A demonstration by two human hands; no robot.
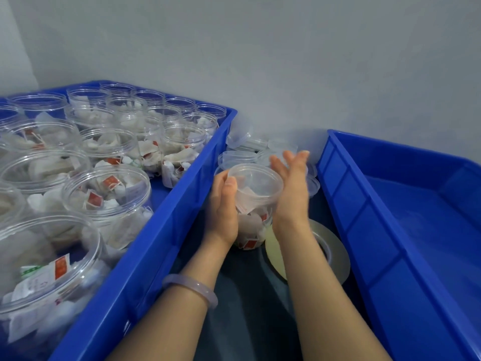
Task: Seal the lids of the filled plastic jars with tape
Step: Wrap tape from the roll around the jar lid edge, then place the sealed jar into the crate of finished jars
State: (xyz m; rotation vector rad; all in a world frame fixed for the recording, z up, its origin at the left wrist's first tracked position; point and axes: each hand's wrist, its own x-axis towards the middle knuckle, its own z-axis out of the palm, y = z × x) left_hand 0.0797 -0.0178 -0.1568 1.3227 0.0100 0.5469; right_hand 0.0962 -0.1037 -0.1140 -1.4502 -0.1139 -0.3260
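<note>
Underneath, dark tabletop [247, 308]; behind, grey wall [260, 48].

No text can be read. Sachets in the jars [109, 194] carry small red tags [110, 181] with pale marks, too blurred to make out. The same applies to the held jar [256, 178]. One sachet [31, 272] in the front jar [88, 246] shows green print, likewise illegible.

clear jar [256, 190] of sachets [250, 223] between cupped left hand [223, 207] and flat right hand [292, 194]
</note>
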